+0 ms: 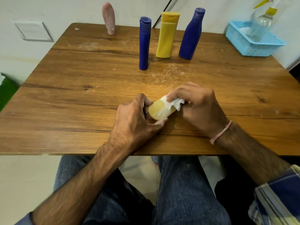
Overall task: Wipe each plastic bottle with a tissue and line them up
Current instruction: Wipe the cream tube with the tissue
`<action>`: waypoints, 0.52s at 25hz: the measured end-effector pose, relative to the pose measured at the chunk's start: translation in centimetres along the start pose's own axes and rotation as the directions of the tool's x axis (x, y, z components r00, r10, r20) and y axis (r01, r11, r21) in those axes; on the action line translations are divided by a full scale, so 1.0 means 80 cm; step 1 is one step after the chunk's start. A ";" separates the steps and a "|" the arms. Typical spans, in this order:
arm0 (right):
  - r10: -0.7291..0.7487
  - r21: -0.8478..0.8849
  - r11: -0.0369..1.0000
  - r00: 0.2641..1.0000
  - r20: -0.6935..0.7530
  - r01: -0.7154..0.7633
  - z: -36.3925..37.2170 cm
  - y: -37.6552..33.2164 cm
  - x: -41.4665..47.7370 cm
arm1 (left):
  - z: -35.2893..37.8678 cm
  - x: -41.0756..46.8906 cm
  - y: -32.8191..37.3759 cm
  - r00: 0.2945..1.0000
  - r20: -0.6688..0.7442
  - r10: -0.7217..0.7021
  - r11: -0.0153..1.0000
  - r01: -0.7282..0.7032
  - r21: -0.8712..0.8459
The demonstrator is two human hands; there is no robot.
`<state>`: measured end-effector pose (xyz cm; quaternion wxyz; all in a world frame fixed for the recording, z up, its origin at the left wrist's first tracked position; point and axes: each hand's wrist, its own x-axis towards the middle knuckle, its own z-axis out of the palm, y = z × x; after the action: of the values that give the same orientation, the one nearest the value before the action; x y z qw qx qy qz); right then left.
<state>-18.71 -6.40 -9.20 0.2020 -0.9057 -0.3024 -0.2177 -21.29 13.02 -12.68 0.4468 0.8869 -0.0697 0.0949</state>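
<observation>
A small pale yellow plastic bottle [158, 110] lies tilted just above the wooden table [81, 98], near its front edge. My left hand [138, 120] grips its lower end. My right hand [196, 106] presses a crumpled white tissue [174, 103] against the bottle's upper end, which is hidden under the tissue. Farther back stand a slim blue bottle [144, 44], a yellow bottle [167, 35] and a wider blue bottle [191, 34], roughly side by side. A pink bottle [109, 18] stands alone at the far left edge.
A light blue plastic basket [253, 44] sits at the far right corner with a clear spray bottle [261, 26] in it. White dust streaks mark the table's middle. A wall runs behind the table.
</observation>
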 end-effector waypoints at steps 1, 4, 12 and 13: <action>0.005 0.008 1.000 1.000 -0.017 -0.005 0.004 -0.008 -0.003 | 0.000 0.000 0.000 1.000 0.001 -0.002 1.000 0.002 0.003; -0.190 0.101 0.977 0.981 0.032 0.185 0.029 -0.047 -0.027 | -0.001 0.001 0.002 1.000 0.016 0.013 1.000 -0.014 0.023; 0.024 0.126 0.992 0.997 -0.077 -0.014 0.027 -0.046 -0.030 | -0.001 0.001 0.004 1.000 0.015 -0.005 1.000 0.005 0.011; -0.044 0.140 0.989 0.998 -0.046 0.050 0.031 -0.055 -0.035 | -0.002 0.002 0.003 1.000 0.019 0.007 1.000 -0.008 0.017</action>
<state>-22.86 -3.22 -11.69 0.2668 -0.8769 -0.3340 -0.2197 -21.21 12.98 -12.38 0.4379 0.8913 -0.0764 0.0888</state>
